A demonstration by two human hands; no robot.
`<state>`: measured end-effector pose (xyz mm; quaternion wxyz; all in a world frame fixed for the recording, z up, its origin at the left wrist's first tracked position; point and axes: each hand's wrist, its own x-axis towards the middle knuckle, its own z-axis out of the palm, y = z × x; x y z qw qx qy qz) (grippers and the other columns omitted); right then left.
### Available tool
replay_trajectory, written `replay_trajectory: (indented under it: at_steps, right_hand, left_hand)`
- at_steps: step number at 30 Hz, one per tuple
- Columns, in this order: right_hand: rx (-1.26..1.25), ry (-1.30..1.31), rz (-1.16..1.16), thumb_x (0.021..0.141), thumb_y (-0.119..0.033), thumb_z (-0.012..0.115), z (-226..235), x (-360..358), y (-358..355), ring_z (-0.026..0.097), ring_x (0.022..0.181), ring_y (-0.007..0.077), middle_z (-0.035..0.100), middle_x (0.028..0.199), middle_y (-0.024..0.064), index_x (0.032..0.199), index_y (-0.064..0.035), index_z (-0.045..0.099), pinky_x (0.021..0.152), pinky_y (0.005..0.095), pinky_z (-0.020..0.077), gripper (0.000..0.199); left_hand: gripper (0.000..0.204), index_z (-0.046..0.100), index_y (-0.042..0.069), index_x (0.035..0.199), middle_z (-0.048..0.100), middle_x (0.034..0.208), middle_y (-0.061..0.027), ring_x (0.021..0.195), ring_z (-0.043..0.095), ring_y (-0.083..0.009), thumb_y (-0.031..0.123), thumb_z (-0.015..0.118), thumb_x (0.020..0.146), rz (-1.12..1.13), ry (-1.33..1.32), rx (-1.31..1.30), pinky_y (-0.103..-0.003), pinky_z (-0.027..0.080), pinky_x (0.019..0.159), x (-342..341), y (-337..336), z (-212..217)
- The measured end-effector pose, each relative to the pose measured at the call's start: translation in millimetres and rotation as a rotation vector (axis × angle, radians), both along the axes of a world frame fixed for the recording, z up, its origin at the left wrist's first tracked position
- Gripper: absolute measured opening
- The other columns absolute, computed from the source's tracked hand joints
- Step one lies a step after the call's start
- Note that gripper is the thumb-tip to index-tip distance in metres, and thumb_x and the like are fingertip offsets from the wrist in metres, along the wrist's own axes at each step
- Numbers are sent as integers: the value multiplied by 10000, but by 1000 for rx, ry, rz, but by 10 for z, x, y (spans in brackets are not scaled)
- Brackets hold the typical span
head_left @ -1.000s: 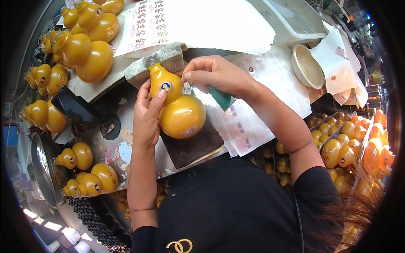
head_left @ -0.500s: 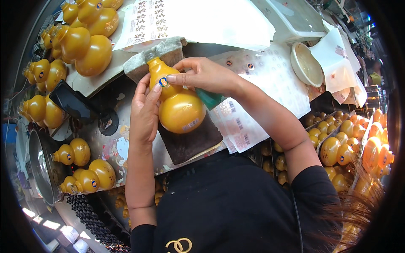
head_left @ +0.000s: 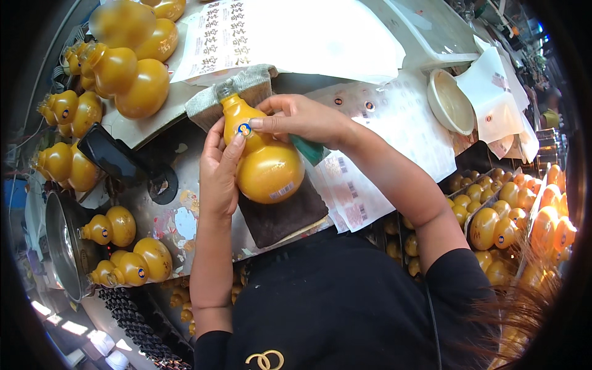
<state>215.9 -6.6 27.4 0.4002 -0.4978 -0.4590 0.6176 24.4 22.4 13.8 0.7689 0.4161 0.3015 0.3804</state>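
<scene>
Yellow gourd bottle (head_left: 270, 170), both hands (head_left: 218, 169) clamped on it; thumbs (head_left: 264, 124) at round blue label (head_left: 244, 129), barcode label (head_left: 282, 189) below.

Glossy yellow gourd-shaped bottle (head_left: 269, 171), held in both hands (head_left: 219, 165), clear neck (head_left: 224, 92) pointing away, slightly left. Round blue sticker (head_left: 244, 129) on upper bulb, barcode label (head_left: 282, 190) on lower (both facing up). Flat green piece (head_left: 309, 150) alongside, partly hidden.

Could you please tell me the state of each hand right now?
Left hand: closed around the yellow gourd-shaped bottle.
Right hand: partly curled, thumb at the blue sticker; whether it grips the green piece beneath cannot be told.
</scene>
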Motion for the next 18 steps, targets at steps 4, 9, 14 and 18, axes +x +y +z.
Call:
replay_trajectory:
  at_steps: [4, 9, 14, 18]
  right_hand:
    - [5, -7, -15, 843, -436, 701, 22, 0, -14, 514, 711, 54, 582, 843, 23, 1158, 32, 557, 643, 184, 407, 582]
    - [46, -151, -58, 832, -468, 707, -3, -57, 1, 534, 745, 63, 593, 863, 42, 1170, 38, 538, 664, 190, 421, 632]
    - [45, -78, -9, 832, -484, 702, 18, -5, -2, 543, 771, 70, 598, 888, 53, 1170, 34, 535, 681, 197, 429, 640]
    - [18, -31, -4, 828, -493, 703, -6, 2, -1, 542, 772, 75, 596, 889, 51, 1157, 39, 539, 683, 201, 428, 646]
  left_hand:
    - [518, 368, -11, 1357, 542, 1239, -127, 1131, 556, -186, 159, 606, 930, -15, -29, -28, -318, 460, 972, -3, 21, -5]
    - [473, 385, -4, 1335, 544, 1237, -124, 1142, 547, -181, 174, 585, 945, 11, 48, -14, -312, 452, 977, 28, 26, 13]
    - [474, 383, -17, 1328, 547, 1228, -130, 1125, 558, -178, 152, 594, 939, -15, -2, -17, -299, 464, 963, 16, 64, -13]
    - [478, 380, -16, 1329, 547, 1226, -132, 1123, 561, -181, 158, 594, 939, -9, -13, -25, -303, 463, 965, 23, 59, 0]
